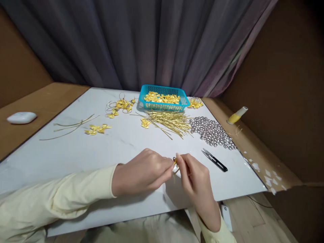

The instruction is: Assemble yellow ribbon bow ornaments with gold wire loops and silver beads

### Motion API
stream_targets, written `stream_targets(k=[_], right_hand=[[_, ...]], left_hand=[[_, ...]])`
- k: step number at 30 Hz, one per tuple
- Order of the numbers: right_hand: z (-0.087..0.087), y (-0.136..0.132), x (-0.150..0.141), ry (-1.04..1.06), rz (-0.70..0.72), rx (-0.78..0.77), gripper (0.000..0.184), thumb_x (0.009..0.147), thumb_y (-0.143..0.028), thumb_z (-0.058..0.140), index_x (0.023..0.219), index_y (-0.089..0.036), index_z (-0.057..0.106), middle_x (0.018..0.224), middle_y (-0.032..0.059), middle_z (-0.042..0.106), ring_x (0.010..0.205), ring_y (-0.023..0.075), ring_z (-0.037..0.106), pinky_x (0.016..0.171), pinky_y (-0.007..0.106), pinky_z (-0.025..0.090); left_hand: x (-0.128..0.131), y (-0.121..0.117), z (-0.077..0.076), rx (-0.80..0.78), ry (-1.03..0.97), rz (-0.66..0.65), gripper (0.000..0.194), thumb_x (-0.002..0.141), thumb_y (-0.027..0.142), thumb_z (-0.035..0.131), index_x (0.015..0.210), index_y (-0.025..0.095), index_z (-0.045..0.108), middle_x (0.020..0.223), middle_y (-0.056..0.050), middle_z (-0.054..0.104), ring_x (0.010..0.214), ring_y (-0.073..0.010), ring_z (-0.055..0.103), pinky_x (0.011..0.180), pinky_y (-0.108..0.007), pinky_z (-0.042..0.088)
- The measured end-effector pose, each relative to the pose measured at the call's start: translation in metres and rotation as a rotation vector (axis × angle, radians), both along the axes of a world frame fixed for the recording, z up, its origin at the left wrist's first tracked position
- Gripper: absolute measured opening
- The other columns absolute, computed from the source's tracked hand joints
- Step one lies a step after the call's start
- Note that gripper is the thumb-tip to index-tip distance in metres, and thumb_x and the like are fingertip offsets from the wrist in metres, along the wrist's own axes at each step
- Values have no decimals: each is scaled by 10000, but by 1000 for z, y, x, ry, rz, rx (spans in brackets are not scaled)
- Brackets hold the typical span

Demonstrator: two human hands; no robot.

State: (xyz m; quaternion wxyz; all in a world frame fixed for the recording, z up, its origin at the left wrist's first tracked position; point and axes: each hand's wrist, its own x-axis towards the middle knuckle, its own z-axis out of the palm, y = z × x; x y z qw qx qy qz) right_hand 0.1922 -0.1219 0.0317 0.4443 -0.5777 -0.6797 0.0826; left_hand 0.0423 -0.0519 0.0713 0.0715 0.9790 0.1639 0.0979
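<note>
While no writing is legible anywhere, the left hand (pixel 144 172) and right hand (pixel 196 180) pinch together on a small gold bead with yellow wire (pixel 175 161). They work over a white marble-look tabletop (pixel 76 152) before a grey curtain (pixel 141 40)

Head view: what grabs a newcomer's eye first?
Both hands meet at the near middle of the white board: the left hand and right hand pinch a small gold piece between their fingertips. Behind them sit a blue basket of yellow bows, gold wires and silver beads.
</note>
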Motion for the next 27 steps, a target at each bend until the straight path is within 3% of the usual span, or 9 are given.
stream_targets(k=[3,8,11,14,17,20,23,27], right_hand=[[6,0,10,58,-116,73,209,890,-164,425,682,-174,435,564,-43,396,473,73,344,480,212,286],[24,9,40,135,-291,168,211,868,-241,486,670,-169,477,553,-39,440,472,67,374,469,216,299],[39,16,58,177,-414,249,230,866,-296,487,676,-167,503,564,-27,470,476,75,391,457,229,296],[50,20,69,182,-461,319,238,851,-309,508,659,-170,515,554,-27,463,474,82,400,452,243,296],[54,22,71,232,-394,297,243,841,-303,526,634,-175,524,534,-27,456,465,90,404,441,254,297],[52,25,71,385,-277,251,236,839,-300,527,640,-176,551,565,-10,506,469,100,437,443,260,333],[47,34,72,617,-150,197,218,839,-308,522,689,-167,591,690,31,597,521,111,501,445,251,382],[40,44,71,882,102,-52,212,833,-318,529,722,-161,618,789,58,652,560,102,542,407,196,392]], left_hand=[[-2,2,1,-207,59,-5,263,830,133,380,584,161,471,460,43,403,410,-84,361,459,-215,296],[-6,6,-11,-533,60,-33,277,781,74,405,527,169,349,471,71,191,409,-66,194,426,-208,218],[-8,9,-17,-686,57,-72,280,762,71,418,511,164,338,490,68,160,432,-65,162,417,-207,191],[-9,12,-19,-811,50,-72,265,791,127,418,528,143,447,488,64,209,441,-61,194,412,-198,193],[-10,15,-19,-919,76,-63,247,805,178,434,638,111,604,479,42,400,444,-61,314,426,-177,257],[-10,17,-19,-1029,100,-41,242,806,206,460,745,103,670,598,-23,600,525,-89,491,488,-168,356],[-11,18,-20,-1146,109,-20,243,820,229,463,778,117,675,635,-49,651,559,-108,560,534,-179,412],[-11,23,-22,-1258,148,-7,231,829,230,450,764,127,646,528,-15,609,456,-91,533,517,-186,427]])
